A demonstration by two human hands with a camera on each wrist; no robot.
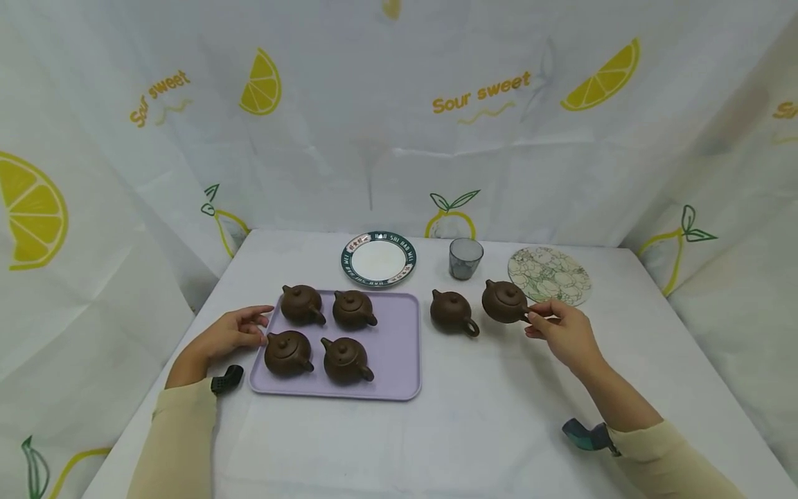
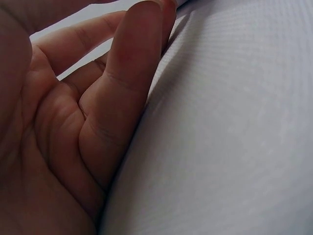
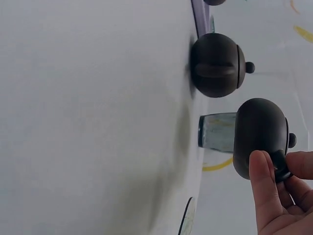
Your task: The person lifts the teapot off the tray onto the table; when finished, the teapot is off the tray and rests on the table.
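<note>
My right hand (image 1: pixel 566 335) pinches the handle of a brown teapot (image 1: pixel 503 302), which is held up off the table in the right wrist view. Just left of it, a second brown teapot (image 1: pixel 451 311) stands on the white cloth. Several matching teapots stand on a lilac tray (image 1: pixel 399 353), among them one at the front left (image 1: pixel 288 355) and one at the back left (image 1: pixel 300 305). My left hand (image 1: pixel 227 334) lies at the tray's left edge with its fingers loosely bent. In the left wrist view, its palm and fingers show no object in them.
Behind the teapots are a green-rimmed plate (image 1: pixel 378 259), a grey glass (image 1: pixel 465 258) and a round floral mat (image 1: pixel 555 275). White curtains (image 1: pixel 368 138) with lemon prints hang around the table's back and sides.
</note>
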